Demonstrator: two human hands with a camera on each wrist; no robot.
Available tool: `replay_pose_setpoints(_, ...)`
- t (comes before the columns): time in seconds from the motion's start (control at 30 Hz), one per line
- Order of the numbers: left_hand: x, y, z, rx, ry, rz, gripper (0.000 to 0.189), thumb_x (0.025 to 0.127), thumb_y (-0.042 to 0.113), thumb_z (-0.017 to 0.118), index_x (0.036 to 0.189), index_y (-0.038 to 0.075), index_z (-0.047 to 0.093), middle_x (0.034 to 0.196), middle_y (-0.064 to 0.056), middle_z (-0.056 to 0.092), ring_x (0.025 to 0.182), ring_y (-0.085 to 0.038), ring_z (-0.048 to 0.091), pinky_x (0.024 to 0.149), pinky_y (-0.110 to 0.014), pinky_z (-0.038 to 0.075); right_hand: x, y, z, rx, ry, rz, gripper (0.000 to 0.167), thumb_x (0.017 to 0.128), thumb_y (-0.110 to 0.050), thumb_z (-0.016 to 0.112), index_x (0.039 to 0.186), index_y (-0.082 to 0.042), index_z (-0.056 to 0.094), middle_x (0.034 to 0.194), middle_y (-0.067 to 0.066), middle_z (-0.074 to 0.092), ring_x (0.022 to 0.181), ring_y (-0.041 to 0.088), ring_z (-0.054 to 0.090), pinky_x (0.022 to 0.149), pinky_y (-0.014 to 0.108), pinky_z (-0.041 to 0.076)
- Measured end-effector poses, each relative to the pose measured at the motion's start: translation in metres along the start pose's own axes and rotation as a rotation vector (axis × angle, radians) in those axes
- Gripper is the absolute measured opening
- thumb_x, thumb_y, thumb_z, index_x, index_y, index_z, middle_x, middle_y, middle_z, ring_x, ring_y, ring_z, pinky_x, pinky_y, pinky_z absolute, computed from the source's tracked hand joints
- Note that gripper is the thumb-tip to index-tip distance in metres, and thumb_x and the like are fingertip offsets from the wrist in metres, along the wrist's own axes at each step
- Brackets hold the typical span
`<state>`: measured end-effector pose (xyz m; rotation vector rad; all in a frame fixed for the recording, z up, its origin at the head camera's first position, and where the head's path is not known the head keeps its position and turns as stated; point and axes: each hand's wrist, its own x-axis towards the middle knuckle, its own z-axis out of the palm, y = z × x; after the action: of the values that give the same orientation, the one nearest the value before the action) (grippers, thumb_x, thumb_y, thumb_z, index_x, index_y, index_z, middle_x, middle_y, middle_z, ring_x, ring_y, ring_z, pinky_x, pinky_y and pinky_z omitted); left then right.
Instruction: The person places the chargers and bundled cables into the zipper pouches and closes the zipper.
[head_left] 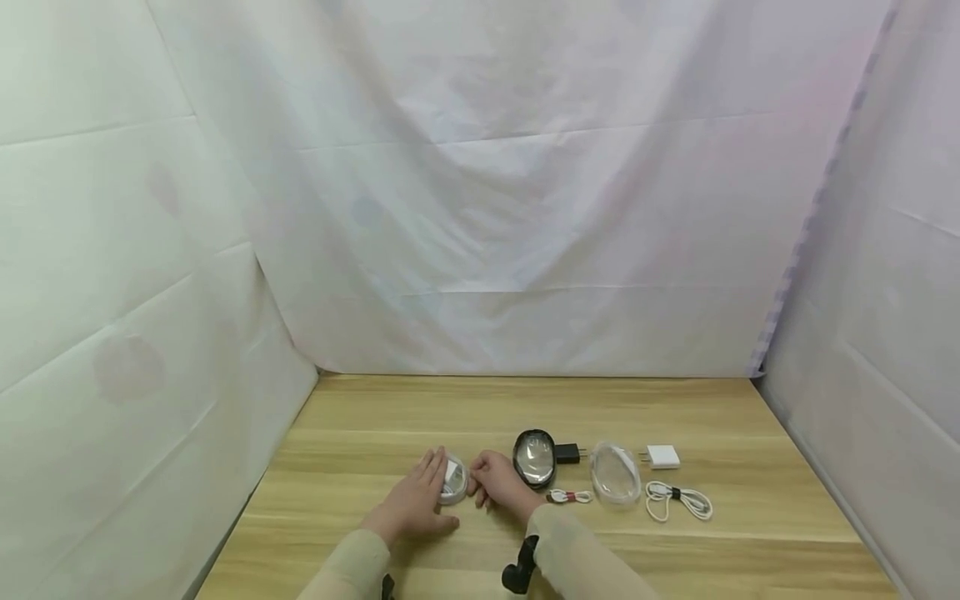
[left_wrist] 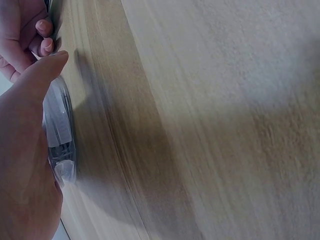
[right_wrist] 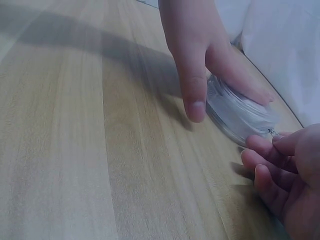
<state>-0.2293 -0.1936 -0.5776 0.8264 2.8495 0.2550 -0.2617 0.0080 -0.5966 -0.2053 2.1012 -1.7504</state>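
Note:
A clear oval zip case (head_left: 455,483) with a whitish rim lies on the wooden table (head_left: 360,417). Something white shows inside it. My left hand (head_left: 415,497) rests on the case's left side with its fingers extended and the thumb out to the side. At the case's right edge, my right hand (head_left: 501,481) pinches a tiny zipper pull (right_wrist: 273,132) between thumb and forefinger, its other fingers loosely bent. The right wrist view shows the case (right_wrist: 240,115) from the side, partly covered by the left hand. In the left wrist view, the left hand hides much of it.
Right of my hands lie a black-rimmed clear case (head_left: 535,458), a black plug adapter (head_left: 567,453), a white cable with a red tie (head_left: 572,497), a white-rimmed clear case (head_left: 615,473), a white adapter (head_left: 663,457) and a white coiled cable (head_left: 693,503). White cloth (head_left: 480,208) surrounds the table.

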Motion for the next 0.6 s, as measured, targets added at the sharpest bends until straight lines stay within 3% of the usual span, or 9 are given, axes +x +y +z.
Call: replay_pose_setpoints(0.6, -0.0026, 0.0087, -0.0075, 0.011, -0.025, -0.049, 0.104, 0.082, 0.057, 0.064, 0.151, -0.008, 0.022, 0.159, -0.023, 0.015, 0.145, -0.040, 0.015, 0.115, -0.048, 0.023, -0.0106, -0.0059, -0.0045, -0.067, -0.078, -0.014, 0.009, 0.098, -0.001, 0.048, 0.093, 0.001, 0.055, 0.069, 0.012, 0.063, 0.048, 0.014, 0.054, 0.038, 0.022, 0.044)
